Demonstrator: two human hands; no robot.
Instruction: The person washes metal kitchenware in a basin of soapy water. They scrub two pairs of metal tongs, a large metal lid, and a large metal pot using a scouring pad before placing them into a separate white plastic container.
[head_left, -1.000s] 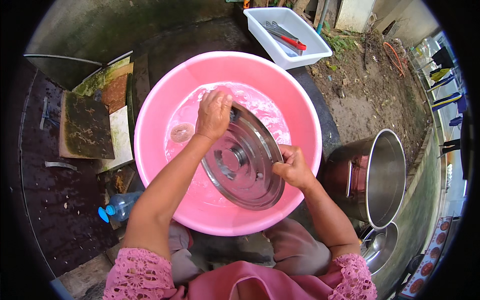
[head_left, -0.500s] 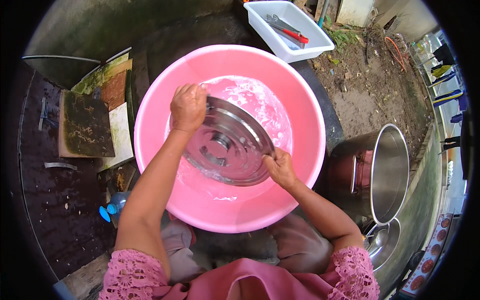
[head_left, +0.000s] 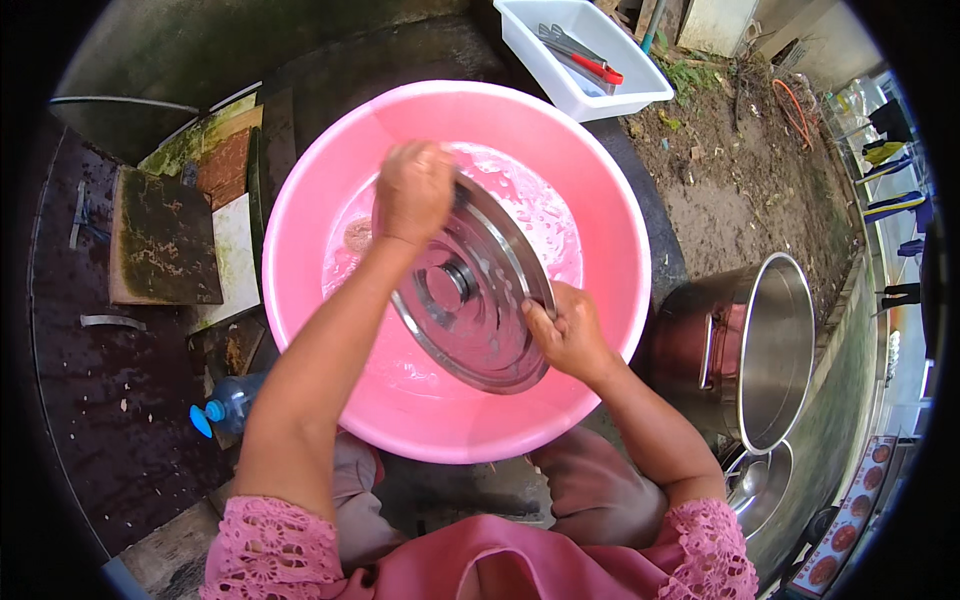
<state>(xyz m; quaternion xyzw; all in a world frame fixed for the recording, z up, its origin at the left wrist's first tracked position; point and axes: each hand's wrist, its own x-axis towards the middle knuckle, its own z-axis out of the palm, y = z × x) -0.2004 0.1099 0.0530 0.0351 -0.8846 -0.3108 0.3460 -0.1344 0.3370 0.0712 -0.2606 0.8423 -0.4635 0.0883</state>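
Note:
A round, shiny steel pot lid [head_left: 500, 345] is held tilted over a big pink tub [head_left: 470, 430], its knob side facing me. My left hand [head_left: 415, 190] is closed at the lid's far left edge, slightly blurred, its fingertips hidden. On the right, my right hand [head_left: 572, 328] grips the rim, thumb on the near face. Foamy water [head_left: 535, 215] lies in the tub. Beside the lid's left edge, a tan, rough-looking lump [head_left: 358, 235] shows in the water; its kind is unclear.
A white bin [head_left: 590, 95] with red-handled tongs [head_left: 600, 70] stands far right. To the right are a large steel pot [head_left: 730, 350] and a metal bowl [head_left: 775, 490] with a ladle. A blue-capped plastic bottle [head_left: 235, 402] lies left, near mossy boards [head_left: 165, 240].
The lid has turned steeper, and its lower edge has come nearer me. My left hand has moved right; my right hand has shifted slightly right. The tan lump has come into sight.

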